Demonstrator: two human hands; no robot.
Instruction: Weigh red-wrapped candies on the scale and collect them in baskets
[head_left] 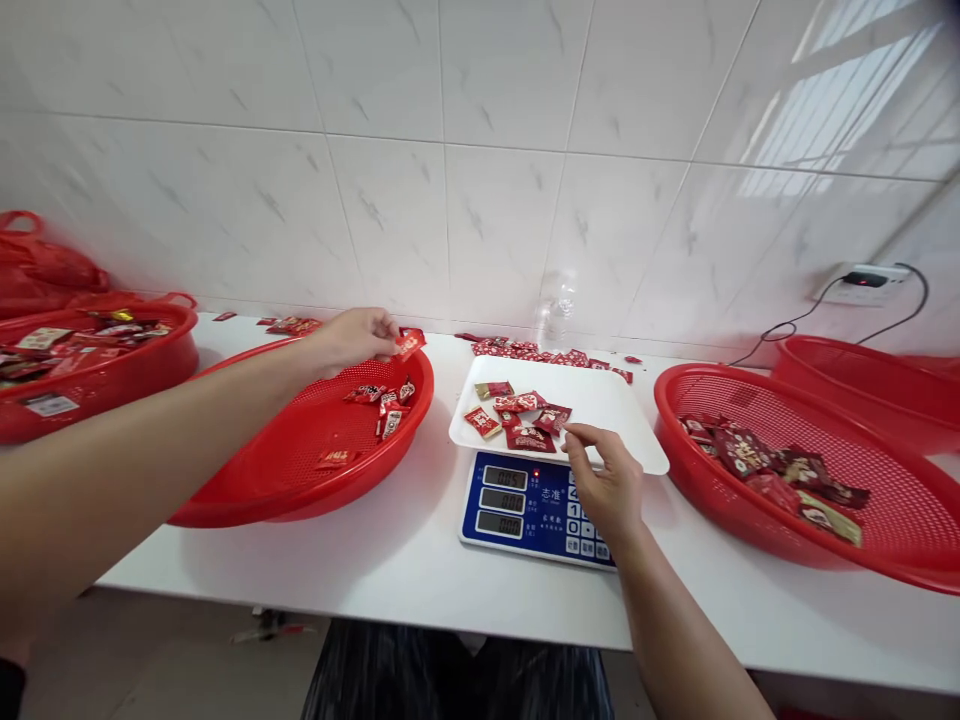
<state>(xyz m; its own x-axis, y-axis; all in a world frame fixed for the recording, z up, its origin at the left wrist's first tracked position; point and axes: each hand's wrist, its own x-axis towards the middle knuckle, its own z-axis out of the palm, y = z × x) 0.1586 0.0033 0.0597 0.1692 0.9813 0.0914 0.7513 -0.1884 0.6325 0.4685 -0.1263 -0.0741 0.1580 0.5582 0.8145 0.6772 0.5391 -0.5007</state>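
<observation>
My left hand (358, 338) pinches a small red snack packet (409, 345) above the far right rim of a red plastic basket (300, 490). Several red packets (388, 408) lie in that basket. A white tray (611, 400) sits on a blue electronic scale (517, 540) and carries several wrapped snacks. My right hand (606, 478) is at the tray's front edge, thumb and index finger closed together beside a dark red packet (553, 418). Whether anything is between those fingertips is too small to make out.
Another red basket (795, 540) with mixed packets stands right, with one more (862, 370) behind it. At far left is a filled basket (161, 350). Loose packets (517, 350) lie along the tiled wall. A cable (787, 330) runs from the wall socket (862, 285).
</observation>
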